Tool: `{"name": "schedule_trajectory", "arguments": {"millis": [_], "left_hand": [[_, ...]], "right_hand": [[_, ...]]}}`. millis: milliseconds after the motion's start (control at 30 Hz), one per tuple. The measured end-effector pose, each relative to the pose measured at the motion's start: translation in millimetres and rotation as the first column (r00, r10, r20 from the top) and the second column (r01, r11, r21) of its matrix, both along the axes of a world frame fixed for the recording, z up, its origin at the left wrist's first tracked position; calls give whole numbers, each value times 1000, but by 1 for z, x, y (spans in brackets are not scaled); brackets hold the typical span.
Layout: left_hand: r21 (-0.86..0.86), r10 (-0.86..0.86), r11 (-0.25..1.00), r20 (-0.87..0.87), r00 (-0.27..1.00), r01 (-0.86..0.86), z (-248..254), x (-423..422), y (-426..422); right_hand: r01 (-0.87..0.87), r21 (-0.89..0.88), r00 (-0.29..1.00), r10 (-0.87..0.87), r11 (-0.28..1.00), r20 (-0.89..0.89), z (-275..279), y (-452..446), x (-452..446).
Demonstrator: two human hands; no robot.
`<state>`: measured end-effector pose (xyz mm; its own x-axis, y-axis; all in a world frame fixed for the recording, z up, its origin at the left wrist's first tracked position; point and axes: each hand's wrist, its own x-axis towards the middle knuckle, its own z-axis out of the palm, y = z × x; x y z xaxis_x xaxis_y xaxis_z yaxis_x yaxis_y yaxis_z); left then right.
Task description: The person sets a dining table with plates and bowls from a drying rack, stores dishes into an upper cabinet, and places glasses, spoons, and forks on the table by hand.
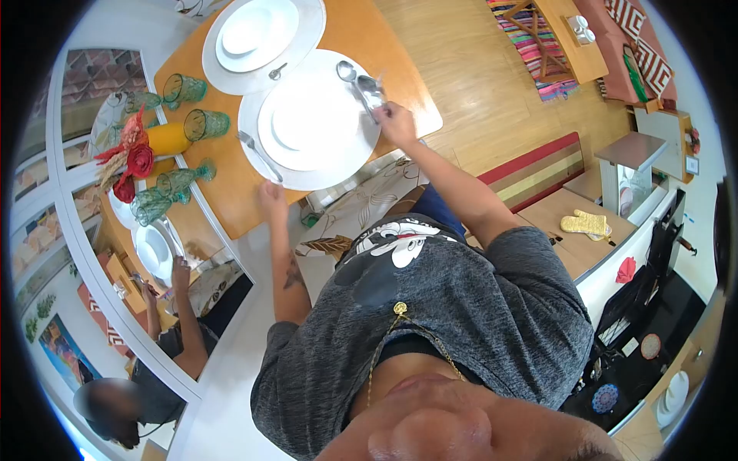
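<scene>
My left hand (273, 198) is at the table's near edge, its fingers closed at the handle end of a fork (260, 154) lying on the left rim of a round white placemat (307, 178). My right hand (396, 124) is closed on cutlery (371, 91) at the placemat's right side; its exact pieces are blurred. Beside it a spoon (347, 72) lies along the rim. Stacked white plates (307, 123) sit on the placemat between my hands.
Farther along the wooden table (384, 42) is another place setting with white plates (256, 34). Green glasses (206, 124) and a yellow vase (171, 139) with red flowers stand on the left by a mirror (115, 192). A striped bench (530, 173) is at the right.
</scene>
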<state>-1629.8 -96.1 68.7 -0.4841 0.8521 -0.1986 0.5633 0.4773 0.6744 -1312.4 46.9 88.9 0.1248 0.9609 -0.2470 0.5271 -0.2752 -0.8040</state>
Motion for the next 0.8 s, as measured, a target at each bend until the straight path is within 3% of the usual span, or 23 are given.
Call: {"name": "schedule_trajectory", "arguments": {"millis": [67,133,167,233,267,300,333,367,467,500,533,600,667,700,733,800], "left_hand": [[-57,-190,982,-389,901,182,-19,-20,-69],[-336,-85,939,-424,902,-69,21,-3,-110],[-337,-79,938,-425,902,-76,11,-6,-130],[-274,116,955,1,993,-112,-31,-16,-170],[-275,120,954,0,993,-115,-14,0,-161],[-366,356,894,234,905,-257,3,21,-152],[-482,562,804,423,711,-349,14,34,-142],[-481,554,809,428,714,-340,15,33,-141],[-486,529,816,409,743,-314,2,16,-147],[-331,248,914,5,969,-232,-14,2,-156],[-220,-38,973,-444,895,-68,-26,-3,-154],[-117,-9,991,-500,866,-57,18,14,-107],[-18,34,998,-545,838,-53,67,46,-55],[64,8,998,-103,995,-2,80,66,-32],[157,-62,988,357,932,5,92,88,-9],[102,-107,993,632,767,54,109,145,29]], "right_hand": [[-79,-26,997,80,996,7,10,-13,34],[-125,-74,988,130,989,80,18,-36,63],[-129,-94,982,141,987,129,17,-43,74],[-91,-102,992,99,991,76,-1,-63,91],[-45,-106,999,48,993,25,-3,-69,93],[-45,-106,999,48,993,25,-5,-73,95],[-28,-127,997,19,992,-74,-4,-75,96],[-10,-148,986,-15,989,-168,-1,-77,99],[-33,-113,972,6,993,-237,19,-65,92],[-39,-128,961,2,991,-277,30,-59,87],[-17,-118,964,-14,993,-265,37,-52,82],[-85,-101,886,29,991,-462,46,-40,74],[-118,-224,797,-43,967,-603,65,-27,67],[-136,-278,778,-71,951,-624,84,-21,64],[-170,-294,766,-61,941,-640,89,-16,64],[-217,-308,754,-41,926,-655,103,-6,66]]}}
